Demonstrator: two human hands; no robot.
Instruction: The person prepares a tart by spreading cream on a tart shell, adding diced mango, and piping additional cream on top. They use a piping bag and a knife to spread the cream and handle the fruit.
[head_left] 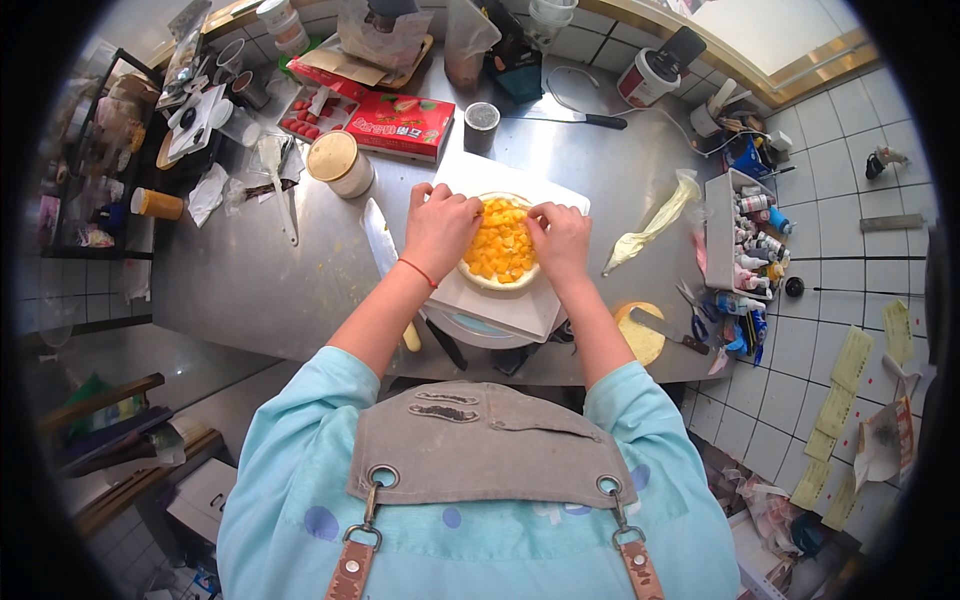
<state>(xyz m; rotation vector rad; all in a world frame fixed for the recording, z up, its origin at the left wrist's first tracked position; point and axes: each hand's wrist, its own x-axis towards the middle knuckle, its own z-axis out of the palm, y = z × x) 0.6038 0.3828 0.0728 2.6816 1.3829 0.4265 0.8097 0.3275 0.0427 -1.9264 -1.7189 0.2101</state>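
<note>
- The round cake (500,243), topped with glossy yellow fruit cubes, sits on a white square board (520,300) mid-worktop.
- The left hand (440,225) rests on the cake's left edge, fingers curled onto the fruit; whether its grip has a piece, I cannot tell.
- The right hand (560,238) pinches at the right rim, fingertips together on the fruit.
- The brushed steel worktop (250,270) carries a limp piping bag (655,222) and a red flat box (385,118).
</note>
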